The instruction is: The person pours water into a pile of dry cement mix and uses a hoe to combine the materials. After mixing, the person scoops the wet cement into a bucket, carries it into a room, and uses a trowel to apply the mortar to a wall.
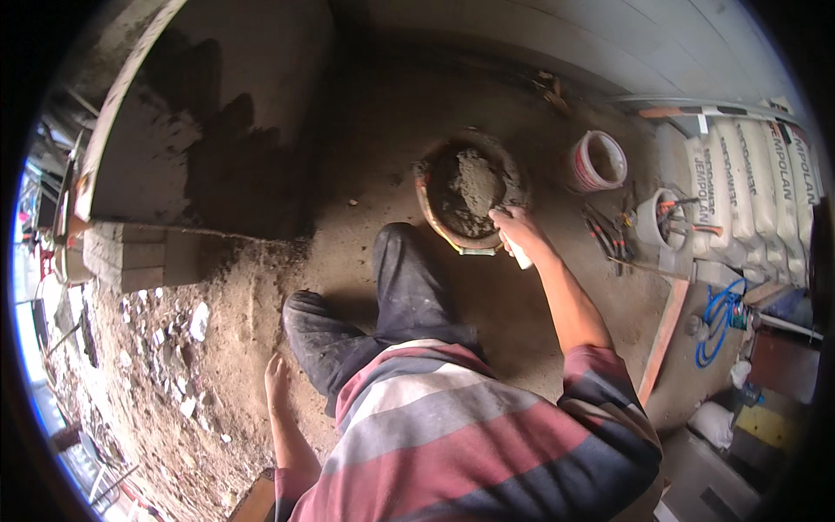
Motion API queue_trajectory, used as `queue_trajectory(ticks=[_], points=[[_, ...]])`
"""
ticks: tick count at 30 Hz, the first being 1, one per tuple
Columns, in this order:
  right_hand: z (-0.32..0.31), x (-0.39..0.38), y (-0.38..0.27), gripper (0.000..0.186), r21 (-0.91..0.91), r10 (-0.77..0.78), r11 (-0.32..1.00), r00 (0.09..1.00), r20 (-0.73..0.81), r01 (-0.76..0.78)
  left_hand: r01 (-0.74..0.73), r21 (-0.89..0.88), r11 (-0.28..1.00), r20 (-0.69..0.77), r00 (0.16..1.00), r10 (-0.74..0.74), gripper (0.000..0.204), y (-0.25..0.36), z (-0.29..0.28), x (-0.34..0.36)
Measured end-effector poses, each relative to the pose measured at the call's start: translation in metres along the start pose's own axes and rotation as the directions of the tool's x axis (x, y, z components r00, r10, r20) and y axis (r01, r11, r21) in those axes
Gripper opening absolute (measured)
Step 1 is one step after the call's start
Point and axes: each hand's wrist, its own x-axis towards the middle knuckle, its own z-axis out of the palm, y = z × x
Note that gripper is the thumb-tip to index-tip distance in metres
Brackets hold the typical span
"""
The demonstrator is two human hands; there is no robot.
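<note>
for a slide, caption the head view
Right hand gripping a white-handled tool at a round brownish tub of grey mix; left hand beside the legs.

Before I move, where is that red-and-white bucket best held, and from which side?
Probably by the rim of the red-and-white bucket, from above, on the side facing the mortar tub: the bucket's open mouth lets a grip hook over, while hand tools lie off its near side.

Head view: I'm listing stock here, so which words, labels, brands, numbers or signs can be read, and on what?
White sacks: large dark lettering, readable, but I don't copy printed words.
White bucket: red print on its side, too small and blurred to read.
I can make out no other text.
</note>
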Motion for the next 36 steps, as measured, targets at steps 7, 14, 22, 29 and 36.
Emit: queue_trajectory(ticks=[7,14,22,29,36], points=[[0.077,-0.055,-0.033,0.041,0.691,-0.224,0.710,0.974,0.033,0.139,-0.152,0.117,0.981,-0.002,0.988,0.154,0.048,-0.024,-0.043,0.008],[0.219,-0.136,-0.149,0.042,0.543,-0.427,0.367,0.655,-0.623,0.756,-0.078,0.160,0.984,-0.082,0.992,0.092,0.043,-0.155,-0.076,-0.063],[0.424,-0.142,-0.252,0.029,0.471,-0.738,0.506,0.645,-0.198,0.723,0.189,-0.166,0.968,-0.091,0.974,-0.206,0.052,-0.152,-0.017,-0.130],[0.358,-0.186,-0.167,0.025,0.615,-0.860,0.497,0.444,0.253,0.612,0.355,-0.248,0.901,0.136,0.934,-0.331,0.056,-0.215,0.026,-0.140],[0.041,-0.061,-0.127,0.039,-0.877,-0.418,0.466,0.903,-0.101,0.117,0.465,0.002,0.885,0.243,0.859,-0.451,0.055,-0.263,0.060,-0.161]])
